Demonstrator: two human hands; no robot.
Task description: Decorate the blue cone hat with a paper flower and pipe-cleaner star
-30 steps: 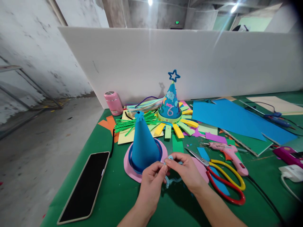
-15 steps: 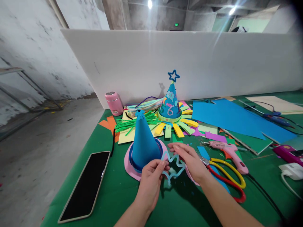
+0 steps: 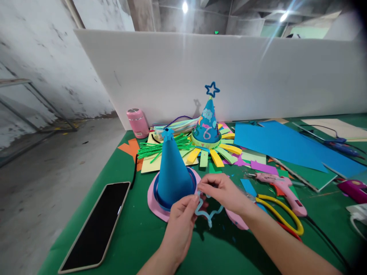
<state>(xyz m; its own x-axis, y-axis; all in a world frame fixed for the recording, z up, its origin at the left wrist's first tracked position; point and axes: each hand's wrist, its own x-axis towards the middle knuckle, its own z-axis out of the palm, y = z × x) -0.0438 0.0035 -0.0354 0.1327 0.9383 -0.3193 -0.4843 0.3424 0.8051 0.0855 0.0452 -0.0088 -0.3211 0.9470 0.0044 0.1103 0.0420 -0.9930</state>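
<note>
Between my hands is a light blue pipe cleaner (image 3: 211, 216) bent into zigzag points like a star outline. My left hand (image 3: 181, 219) pinches it at its left side. The fingers of my right hand (image 3: 222, 190) are closed on its upper part, hiding some of it. Just behind my left hand stands a plain blue paper cone hat (image 3: 172, 172) with a cut tab top, on a pink brim (image 3: 153, 200). Farther back is a finished-looking cone hat (image 3: 207, 122) bearing a 6, with a dark blue star (image 3: 212, 89) on its tip and yellow and green strips around it.
A phone (image 3: 97, 225) lies at the left. Green pipe cleaners (image 3: 155, 149) and a pink bottle (image 3: 138, 123) are behind. To the right are scissors (image 3: 282, 212), a pink glue gun (image 3: 282, 187) with its cord and blue sheets (image 3: 278, 143). A white board (image 3: 229, 72) stands behind the table.
My right hand has moved slightly left, nearer my left hand, and grips the pipe cleaner's upper part. The pipe cleaner outline has turned and its lower point shows more clearly.
</note>
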